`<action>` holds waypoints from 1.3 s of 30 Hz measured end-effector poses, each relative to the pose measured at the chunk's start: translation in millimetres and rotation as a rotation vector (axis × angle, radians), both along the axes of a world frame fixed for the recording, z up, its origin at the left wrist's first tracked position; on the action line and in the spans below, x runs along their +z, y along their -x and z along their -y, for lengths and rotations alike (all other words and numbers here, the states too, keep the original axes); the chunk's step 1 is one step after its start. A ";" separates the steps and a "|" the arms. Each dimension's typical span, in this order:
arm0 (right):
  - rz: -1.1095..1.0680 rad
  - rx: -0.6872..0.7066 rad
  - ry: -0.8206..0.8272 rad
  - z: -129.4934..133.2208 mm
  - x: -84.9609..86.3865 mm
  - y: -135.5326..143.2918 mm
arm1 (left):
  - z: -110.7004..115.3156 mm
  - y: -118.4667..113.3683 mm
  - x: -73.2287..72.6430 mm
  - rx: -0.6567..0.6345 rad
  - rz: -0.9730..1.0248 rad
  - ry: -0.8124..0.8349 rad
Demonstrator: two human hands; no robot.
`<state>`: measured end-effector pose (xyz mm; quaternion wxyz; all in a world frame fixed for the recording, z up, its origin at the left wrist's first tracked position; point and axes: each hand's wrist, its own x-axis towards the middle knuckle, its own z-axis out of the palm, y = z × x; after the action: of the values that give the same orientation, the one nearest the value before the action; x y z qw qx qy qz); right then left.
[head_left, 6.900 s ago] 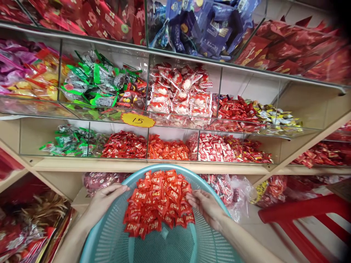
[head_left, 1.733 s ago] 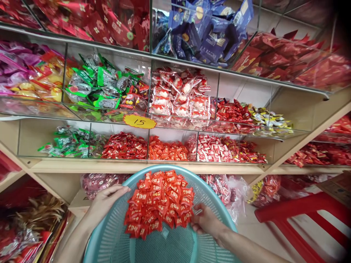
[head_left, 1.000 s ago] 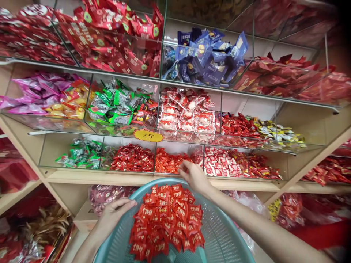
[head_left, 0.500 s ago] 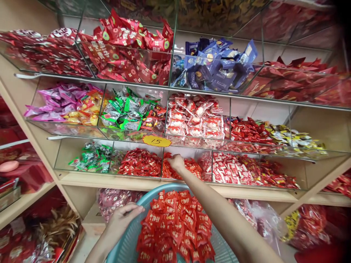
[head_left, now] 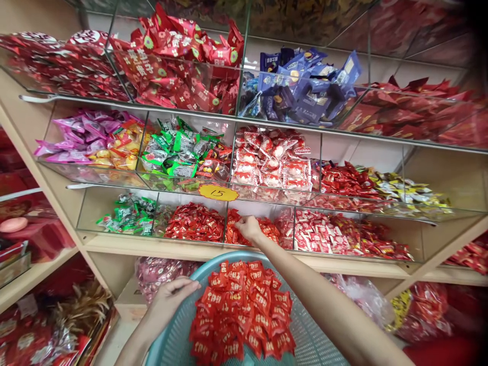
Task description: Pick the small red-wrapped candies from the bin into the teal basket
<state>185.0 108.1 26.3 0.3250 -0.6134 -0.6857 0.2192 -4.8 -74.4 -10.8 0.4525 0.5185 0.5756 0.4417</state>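
A teal plastic basket (head_left: 179, 325) stands low in front of me, with a heap of small red candy packets (head_left: 240, 310) with pale lettering in it. My left hand (head_left: 171, 300) grips the basket's left rim, thumb and fingers closed over the edge. Reaching across the basket, my right hand (head_left: 249, 230) is inside a bottom-row glass compartment among similar red packets (head_left: 269, 231). Its fingers are bent down onto them; the fingertips are partly hidden, and what they hold cannot be made out.
Glass-fronted bins of wrapped sweets fill the shelves, including green packets (head_left: 131, 216), pink-white sweets (head_left: 318, 231) and blue packets (head_left: 308, 86). A yellow price tag (head_left: 218, 192) reads 15. The wooden shelf edge (head_left: 148, 247) runs behind the basket. Plastic bags (head_left: 354, 295) lie below.
My right hand has shifted slightly right and down within the compartment, its fingers lower among the packets. The view has moved slightly. My left hand stays on the basket rim.
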 end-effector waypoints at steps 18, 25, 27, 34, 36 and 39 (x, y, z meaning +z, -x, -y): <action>-0.220 0.311 0.210 169.6 -0.5 -106.2 | 4.1 -4.9 6.4 0.006 0.011 0.066; -0.256 0.330 0.483 196.5 -48.5 -129.5 | 2.6 -5.6 6.8 0.014 0.017 0.085; -0.275 0.313 0.513 198.2 -50.5 -131.9 | 2.4 -5.4 6.1 0.016 0.018 0.082; -0.441 0.267 0.700 205.2 -52.5 -121.6 | 3.5 -4.8 2.5 0.027 0.044 0.096; -0.466 0.264 0.738 206.1 -57.7 -117.0 | 3.4 -4.6 2.1 0.028 0.057 0.104; -0.472 0.247 0.750 205.2 -64.5 -113.0 | 2.9 -4.0 1.2 0.019 0.062 0.110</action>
<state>298.0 -97.1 -38.1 0.1991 -0.5357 -0.5341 0.6230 -0.8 -77.4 -9.6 0.4936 0.4734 0.5897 0.4296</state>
